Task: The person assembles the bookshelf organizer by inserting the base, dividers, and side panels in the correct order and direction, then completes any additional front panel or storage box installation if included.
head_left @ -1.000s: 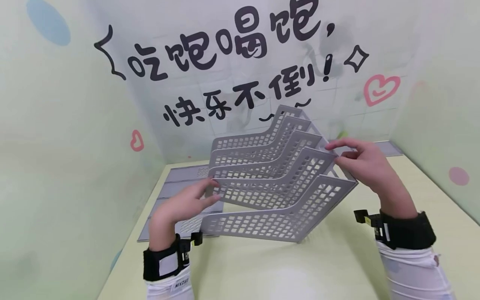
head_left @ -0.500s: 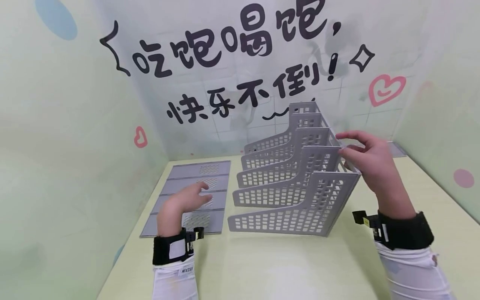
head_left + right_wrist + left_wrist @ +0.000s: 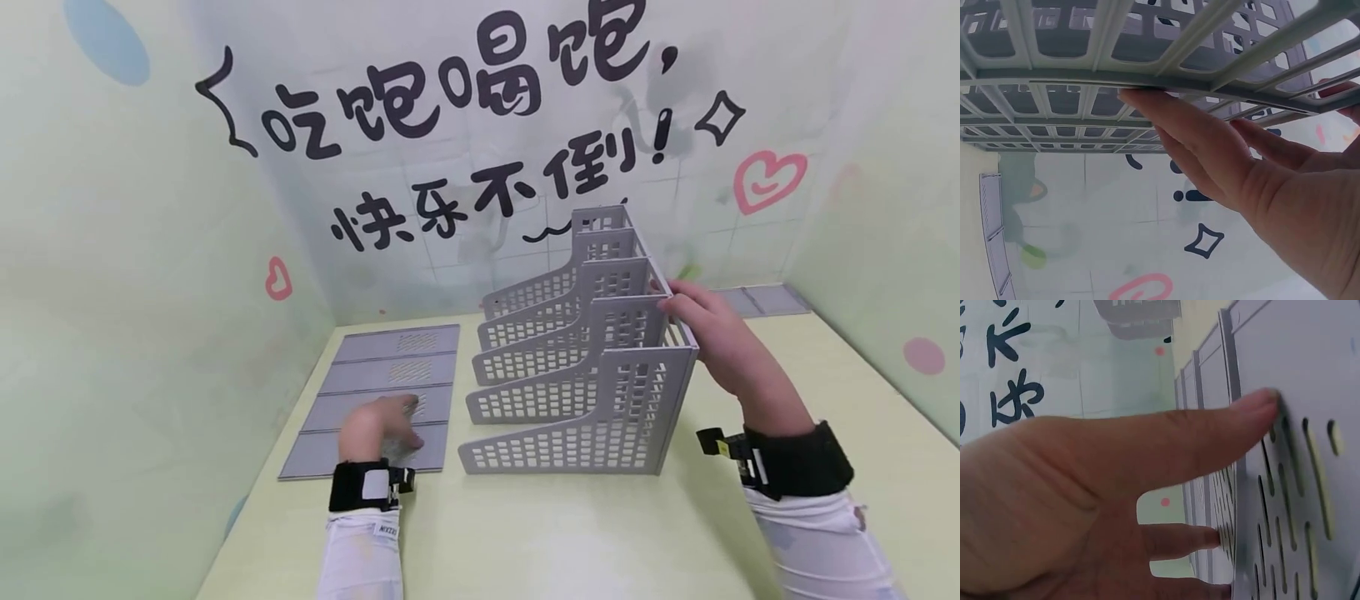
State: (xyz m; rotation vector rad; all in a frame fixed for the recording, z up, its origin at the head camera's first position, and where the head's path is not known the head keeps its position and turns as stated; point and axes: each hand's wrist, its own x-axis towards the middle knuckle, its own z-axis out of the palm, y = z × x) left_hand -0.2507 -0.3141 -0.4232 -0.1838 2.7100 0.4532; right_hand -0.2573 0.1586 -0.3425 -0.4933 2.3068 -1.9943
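Note:
A grey lattice file rack [image 3: 609, 367] with several upright dividers stands on the table. At its back, my right hand [image 3: 727, 350] holds the top edge; in the right wrist view the thumb [image 3: 1191, 134] presses against a bar of the lattice [image 3: 1116, 78]. To the left lies a flat grey panel [image 3: 375, 346] in several sections with slotted patches. Over its near sections is my left hand [image 3: 375, 425], fingers spread. In the left wrist view the thumb tip [image 3: 1260, 406] meets the panel's slotted surface [image 3: 1297, 369], and the other fingers reach farther along it.
Another flat grey panel [image 3: 761, 300] lies at the back right of the pale table [image 3: 547, 533]. Walls stand close at the left [image 3: 150, 333], back and right [image 3: 877, 250]; the back one carries large black lettering [image 3: 506, 187].
The rack was tilted a second ago and now stands upright. My left hand has left it and moved down to the flat panel. My right hand stays at the rack's back, shifted slightly left.

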